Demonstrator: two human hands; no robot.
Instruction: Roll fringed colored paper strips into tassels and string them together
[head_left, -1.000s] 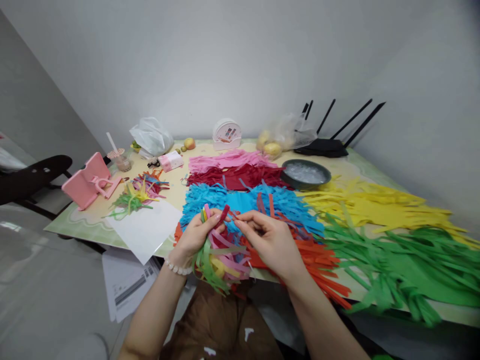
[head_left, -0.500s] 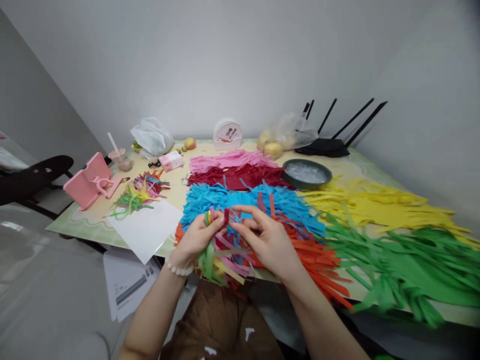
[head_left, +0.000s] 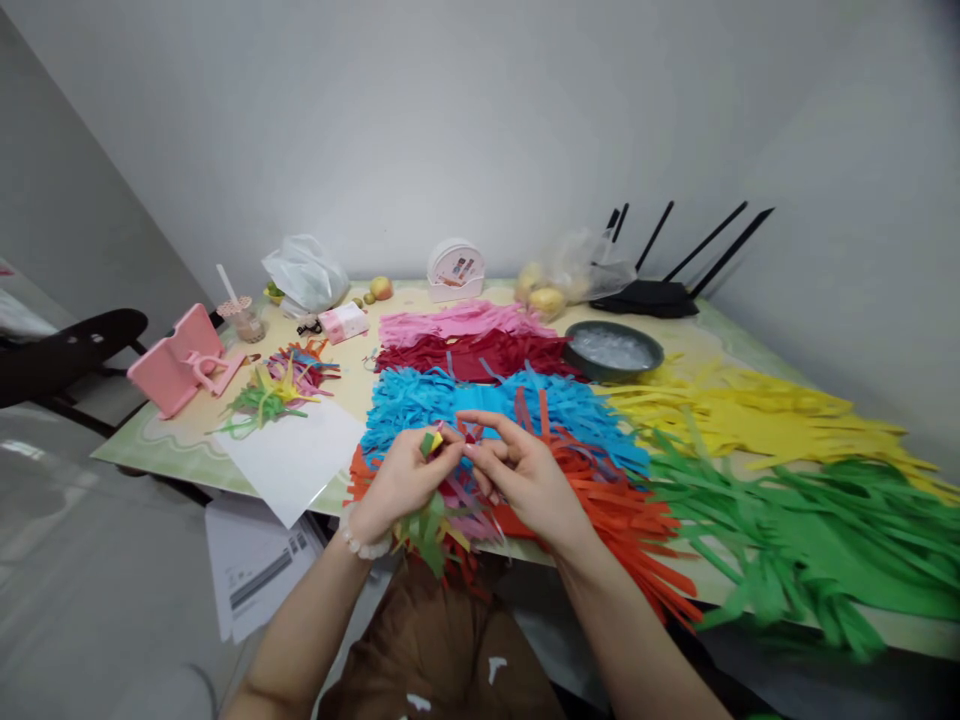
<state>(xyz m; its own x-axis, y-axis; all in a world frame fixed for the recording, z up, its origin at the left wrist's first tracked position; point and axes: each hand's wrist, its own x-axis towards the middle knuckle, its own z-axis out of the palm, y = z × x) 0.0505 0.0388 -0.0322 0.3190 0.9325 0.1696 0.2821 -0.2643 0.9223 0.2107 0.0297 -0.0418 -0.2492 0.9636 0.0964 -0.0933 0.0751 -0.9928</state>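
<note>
My left hand (head_left: 409,468) is closed on a bundle of coloured strips (head_left: 431,530), green, yellow, pink and red, whose ends hang below it over my lap. My right hand (head_left: 521,475) meets it at the fingertips, thumb and fingers pinched at a small dark red bit by the bundle's top; exactly what it grips is partly hidden. Behind both hands lies blue fringed paper (head_left: 480,398). Orange fringed paper (head_left: 607,510) spreads under and right of my right hand.
Dark red (head_left: 480,355), pink (head_left: 465,319), yellow (head_left: 772,415) and green (head_left: 840,540) fringed sheets cover much of the table. A dark bowl (head_left: 613,372) stands behind. On the left are white paper (head_left: 296,460), a strip pile (head_left: 281,390), a pink stand (head_left: 180,365) and a drink cup (head_left: 246,322).
The hands have drawn closer together at the fingertips. My left hand has turned, so the bundle's top shows green and yellow between its fingers and less of the strips is visible.
</note>
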